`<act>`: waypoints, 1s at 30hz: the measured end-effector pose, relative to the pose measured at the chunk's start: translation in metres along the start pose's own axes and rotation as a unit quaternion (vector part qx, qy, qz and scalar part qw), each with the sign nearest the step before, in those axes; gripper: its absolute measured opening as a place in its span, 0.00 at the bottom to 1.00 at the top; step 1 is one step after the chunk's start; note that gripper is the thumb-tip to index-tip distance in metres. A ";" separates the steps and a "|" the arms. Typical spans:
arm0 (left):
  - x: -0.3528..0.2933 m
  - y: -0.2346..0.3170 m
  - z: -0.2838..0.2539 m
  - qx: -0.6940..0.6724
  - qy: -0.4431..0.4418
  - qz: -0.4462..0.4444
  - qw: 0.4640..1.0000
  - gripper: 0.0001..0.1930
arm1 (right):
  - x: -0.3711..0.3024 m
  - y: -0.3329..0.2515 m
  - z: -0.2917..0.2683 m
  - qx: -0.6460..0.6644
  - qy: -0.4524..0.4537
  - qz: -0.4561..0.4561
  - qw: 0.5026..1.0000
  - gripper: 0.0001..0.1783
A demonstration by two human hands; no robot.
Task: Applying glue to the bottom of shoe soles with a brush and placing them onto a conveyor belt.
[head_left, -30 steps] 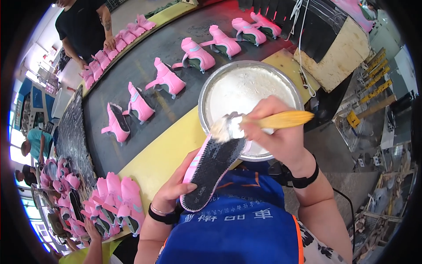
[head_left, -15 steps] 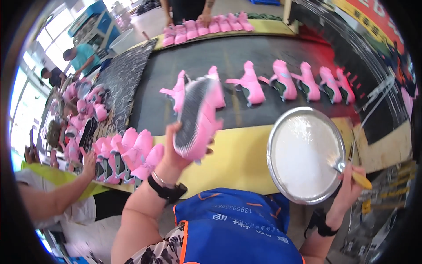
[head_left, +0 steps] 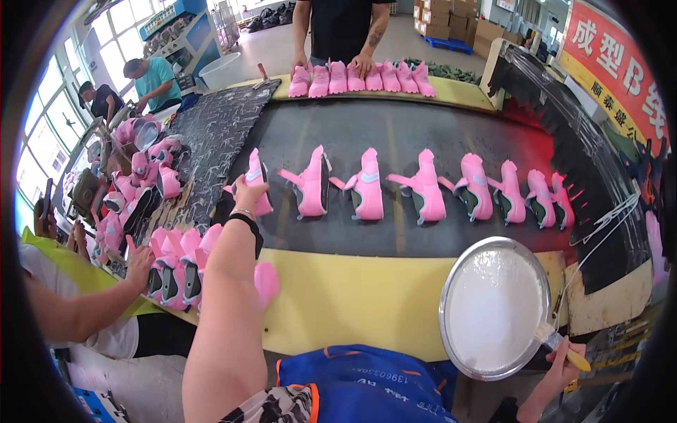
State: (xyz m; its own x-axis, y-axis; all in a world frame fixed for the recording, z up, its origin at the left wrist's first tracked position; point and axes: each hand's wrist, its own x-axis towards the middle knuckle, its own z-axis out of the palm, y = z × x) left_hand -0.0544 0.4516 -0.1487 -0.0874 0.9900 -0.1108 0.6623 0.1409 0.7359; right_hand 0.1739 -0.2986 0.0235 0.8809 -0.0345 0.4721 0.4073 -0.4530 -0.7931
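Note:
At the left end of a row of pink shoes on the dark belt, my left hand is closed around a pink shoe, which points toe-end near and strap out to the left. Several matching shoes, among them a pink shoe, lie along the belt to its right. My right hand grips a brush with a yellow handle. The brush's bristles rest at the right rim of a round metal basin holding white liquid.
Several pink shoes stand on the yellow ledge by a co-worker's hand at left. Across the belt, another person touches a row of pink shoes. Red light glows at the belt's right end.
My left hand has carried the shoe forward and left, from a raised, sole-showing hold down to the belt. The brush has shifted from over the white liquid to the basin's rim.

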 end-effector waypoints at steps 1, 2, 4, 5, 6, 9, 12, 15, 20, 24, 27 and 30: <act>0.002 0.002 0.005 0.021 -0.013 -0.004 1.000 0.59 | -0.002 -0.001 -0.004 -0.006 -0.005 -0.002 1.000 0.11; 0.010 -0.010 0.005 0.017 -0.008 -0.004 1.000 0.59 | -0.001 -0.002 -0.005 -0.005 -0.017 -0.005 1.000 0.10; 0.017 -0.031 0.007 -0.009 0.008 0.118 0.993 0.58 | 0.000 -0.009 -0.002 -0.009 -0.019 -0.007 1.000 0.10; 0.018 -0.037 0.008 0.029 -0.028 0.097 0.994 0.54 | 0.001 -0.013 0.000 -0.006 -0.022 -0.013 1.000 0.10; 0.022 -0.040 0.010 0.026 -0.025 0.092 0.995 0.54 | 0.002 -0.016 0.003 -0.004 -0.027 -0.019 0.999 0.10; 0.009 -0.025 0.020 0.143 -0.029 0.096 0.985 0.45 | -0.006 -0.032 0.009 -0.041 -0.001 -0.019 0.999 0.10; -0.008 -0.011 -0.007 0.297 -0.086 0.055 0.949 0.44 | -0.004 -0.029 0.022 -0.010 -0.029 -0.042 0.999 0.09; -0.025 0.037 -0.042 0.473 -0.239 0.175 0.829 0.38 | -0.012 -0.057 0.031 0.015 -0.018 -0.055 0.998 0.10; -0.162 0.062 -0.122 0.599 -0.285 0.290 0.690 0.36 | -0.017 -0.038 0.025 0.051 0.006 -0.049 0.997 0.11; -0.225 -0.028 -0.167 0.633 -0.294 0.326 0.638 0.41 | -0.024 -0.026 0.032 0.087 -0.009 -0.021 0.996 0.08; -0.262 -0.071 -0.160 0.709 -0.239 0.281 0.601 0.44 | -0.025 -0.022 0.033 0.096 -0.029 -0.020 0.995 0.08; -0.269 -0.087 -0.145 0.737 -0.145 0.259 0.607 0.51 | -0.028 -0.023 0.030 0.110 -0.035 -0.033 0.993 0.08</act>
State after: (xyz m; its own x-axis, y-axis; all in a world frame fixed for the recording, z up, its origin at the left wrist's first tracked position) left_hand -0.1967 0.1741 -0.0860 0.4096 0.8249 -0.3897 0.5094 -0.5611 -0.6524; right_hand 0.1471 -0.2606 0.0167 0.8615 0.0543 0.5049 0.5016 -0.2455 -0.8295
